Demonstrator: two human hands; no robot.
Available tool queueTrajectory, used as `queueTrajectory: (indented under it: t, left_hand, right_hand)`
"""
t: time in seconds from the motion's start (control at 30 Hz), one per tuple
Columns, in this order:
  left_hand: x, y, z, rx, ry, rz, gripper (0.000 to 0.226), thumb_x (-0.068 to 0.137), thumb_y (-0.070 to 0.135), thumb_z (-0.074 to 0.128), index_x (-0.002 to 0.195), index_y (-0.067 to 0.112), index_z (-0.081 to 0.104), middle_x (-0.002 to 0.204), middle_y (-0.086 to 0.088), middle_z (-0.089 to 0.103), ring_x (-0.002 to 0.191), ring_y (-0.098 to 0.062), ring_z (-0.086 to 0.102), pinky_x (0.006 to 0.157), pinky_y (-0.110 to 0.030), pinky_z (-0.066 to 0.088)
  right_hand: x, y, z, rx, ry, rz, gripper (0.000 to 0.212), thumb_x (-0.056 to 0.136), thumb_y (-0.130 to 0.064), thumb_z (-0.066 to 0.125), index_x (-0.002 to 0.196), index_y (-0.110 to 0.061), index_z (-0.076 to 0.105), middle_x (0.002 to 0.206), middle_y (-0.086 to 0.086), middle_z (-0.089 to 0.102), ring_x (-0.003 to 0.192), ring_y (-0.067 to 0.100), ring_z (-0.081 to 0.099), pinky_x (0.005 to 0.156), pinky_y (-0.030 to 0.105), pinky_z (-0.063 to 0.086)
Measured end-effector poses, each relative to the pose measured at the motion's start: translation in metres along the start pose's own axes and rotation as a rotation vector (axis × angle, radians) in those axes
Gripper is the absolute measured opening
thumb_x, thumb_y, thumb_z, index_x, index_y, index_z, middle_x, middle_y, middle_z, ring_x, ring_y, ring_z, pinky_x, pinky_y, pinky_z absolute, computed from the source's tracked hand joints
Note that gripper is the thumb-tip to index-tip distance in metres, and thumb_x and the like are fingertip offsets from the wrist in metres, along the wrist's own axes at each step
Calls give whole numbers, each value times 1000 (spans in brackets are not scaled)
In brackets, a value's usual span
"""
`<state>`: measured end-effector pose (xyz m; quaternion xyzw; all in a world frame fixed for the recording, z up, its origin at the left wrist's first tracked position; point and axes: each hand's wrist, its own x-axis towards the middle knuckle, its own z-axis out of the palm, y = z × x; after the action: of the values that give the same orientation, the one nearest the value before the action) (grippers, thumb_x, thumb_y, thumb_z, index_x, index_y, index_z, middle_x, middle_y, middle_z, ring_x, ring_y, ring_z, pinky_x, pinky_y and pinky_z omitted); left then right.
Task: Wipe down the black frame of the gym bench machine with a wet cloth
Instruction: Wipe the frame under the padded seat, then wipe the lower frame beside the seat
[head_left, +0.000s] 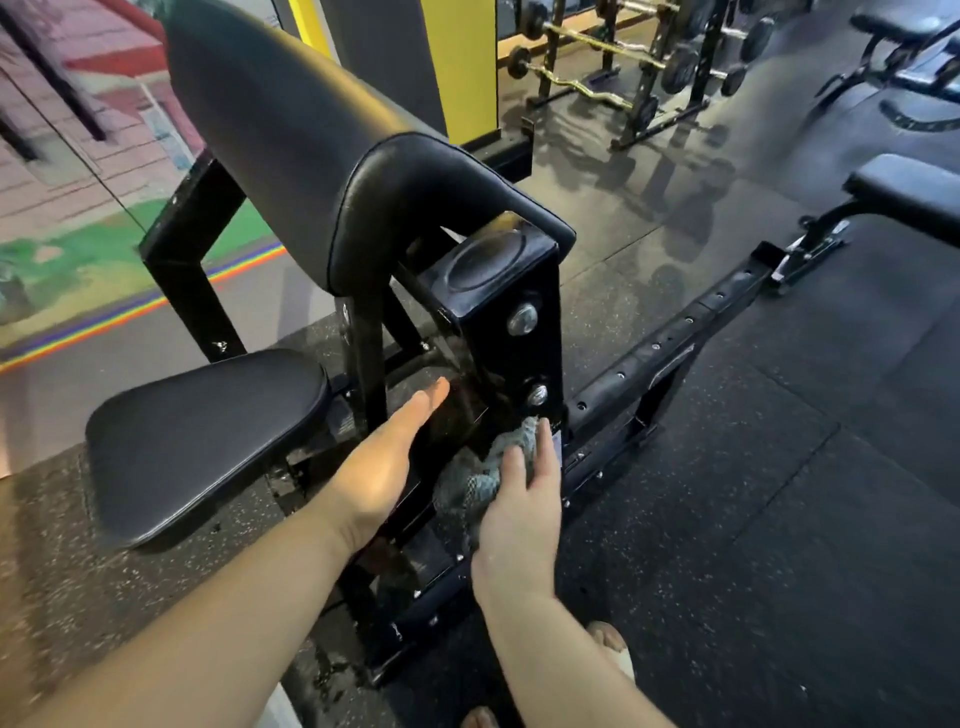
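Head view, looking down at a preacher-curl style bench. The right hand (519, 499) presses a grey, mesh-patterned wet cloth (483, 478) against the black frame upright (511, 332), its fingers (543, 441) straight and close together, laid flat over the bunched fabric rather than curled round it. The cloth lies directly under and just left of these fingertips, in contact with the lower part of the upright, immediately below the lower of two bolts (537, 396). The left hand (387, 462) is extended with fingers straight and together, holding nothing; its fingertips (434, 392) reach the left face of the same upright, though whether they touch the metal cannot be told.

The upright's long axis runs up and away from the right fingertips toward its capped top (488, 260), beneath the angled arm pad (311, 156). Most of the unwiped length therefore appears to lie above the fingertips, and the right hand, already on the cloth, is the nearer one for a stroke along that axis. A perforated base rail (675, 338) extends to the right of the fingers, and the seat pad (208, 436) lies to the left of the left hand.
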<state>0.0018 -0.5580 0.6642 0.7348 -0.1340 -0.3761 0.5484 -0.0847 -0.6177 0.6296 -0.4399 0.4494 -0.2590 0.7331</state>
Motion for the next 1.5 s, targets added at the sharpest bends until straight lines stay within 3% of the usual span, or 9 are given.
queueTrajectory:
  t: [0.2, 0.4, 0.63, 0.77, 0.93, 1.03, 1.13, 1.33, 1.5]
  left_hand:
    - [-6, -35, -23, -79, 165, -58, 43, 102, 36, 26, 139, 23, 44, 144, 12, 39, 133, -2, 30, 108, -21, 17]
    - [-22, -58, -31, -78, 221, -14, 40, 103, 33, 24, 138, 28, 42, 139, 16, 39, 128, 1, 32, 112, -24, 20]
    - [-44, -69, -31, -11, 340, 113, 40, 103, 34, 26, 139, 29, 42, 137, 19, 40, 127, 5, 35, 102, -13, 23]
    - [-41, -65, -30, -84, 369, 77, 39, 104, 29, 22, 136, 28, 45, 132, 17, 42, 124, 4, 34, 100, -14, 21]
    - [-42, -80, -35, -67, 374, 54, 40, 103, 29, 23, 138, 27, 42, 137, 14, 40, 121, 6, 31, 99, -9, 21]
    - [-46, -89, -39, -56, 399, 67, 41, 103, 27, 23, 141, 25, 38, 142, 14, 38, 123, 9, 30, 87, 7, 19]
    - [-47, -97, -45, -77, 436, 50, 43, 103, 26, 23, 145, 24, 30, 149, 11, 31, 131, 7, 24, 105, -9, 15]
    - [-39, -85, -17, 154, 369, 185, 50, 102, 29, 26, 149, 22, 14, 156, 11, 4, 141, 3, -1, 110, -12, -1]
    - [-8, -47, 30, 280, 293, 294, 53, 102, 35, 10, 149, 17, -5, 155, 8, -16, 138, 0, -19, 113, -20, -14]
  right_hand:
    - [30, -18, 31, -143, 18, -575, 51, 104, -31, 31, 146, -47, 7, 157, -21, 1, 146, 2, 3, 122, 36, 9]
    - [15, 52, 39, -397, -75, -620, 64, 101, -15, 38, 142, -34, -8, 154, -13, -20, 140, -9, -15, 110, 5, 3]
    - [1, 34, 7, -650, -440, -1148, 51, 87, 7, 49, 130, -20, 52, 148, 7, 34, 141, 16, 31, 112, 23, 31]
    - [46, -8, 33, -1522, -355, -1418, 44, 86, -4, 49, 130, -4, 57, 146, 18, 41, 140, 35, 30, 114, 43, 20]
    - [37, -5, 33, -2028, -534, -1170, 80, 90, -61, 6, 148, -5, 2, 158, 17, -4, 147, 30, -7, 116, 48, -12]
    - [11, 28, 51, -2117, -733, -1158, 78, 98, -55, 21, 150, -4, -7, 157, 20, -17, 144, 33, -19, 111, 49, -18]
    - [-7, 56, 62, -2178, -944, -1127, 75, 99, -45, 27, 151, -7, -12, 156, 19, -20, 143, 33, -25, 111, 53, -16]
    - [34, -22, 38, -2160, -708, -1003, 61, 103, -41, 17, 145, -20, -21, 151, 5, -32, 131, 22, -39, 108, 47, -22]
    - [36, -68, 28, -1390, -902, -523, 71, 96, 0, 37, 152, -24, -1, 156, -15, -1, 140, -8, -2, 117, 14, 3]
